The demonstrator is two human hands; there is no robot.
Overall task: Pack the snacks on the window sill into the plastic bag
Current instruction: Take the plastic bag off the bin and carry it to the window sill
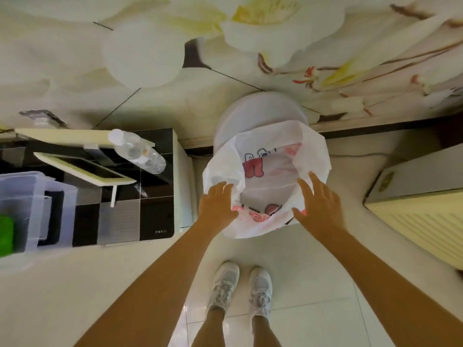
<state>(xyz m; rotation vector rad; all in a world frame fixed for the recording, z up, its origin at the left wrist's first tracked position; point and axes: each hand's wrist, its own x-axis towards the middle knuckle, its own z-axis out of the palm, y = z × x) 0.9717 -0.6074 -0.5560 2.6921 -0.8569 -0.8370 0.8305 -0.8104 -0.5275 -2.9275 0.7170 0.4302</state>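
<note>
The plastic bag (266,176) hides most of the round white stool (260,113) beneath it, and the red print on the bag is too crumpled to read. The left picture edge cuts off the clear storage box (27,209) on the counter (155,221). The fingertips of the left hand (216,204) are hidden inside the bag rim.

A: What sort of place?

B: A home, a lived-in room. Glossy tiled floor (313,319), big flower-print curtain (275,33) hanging to the floor, radiator (421,221) on the right.

A: Anything else?

B: Black-and-grey checked cabinet (120,216) on the left with a water bottle (140,151), a clear storage box (22,204) and a tablet on a stand (85,169). White round stool (258,113) by the curtain.
</note>
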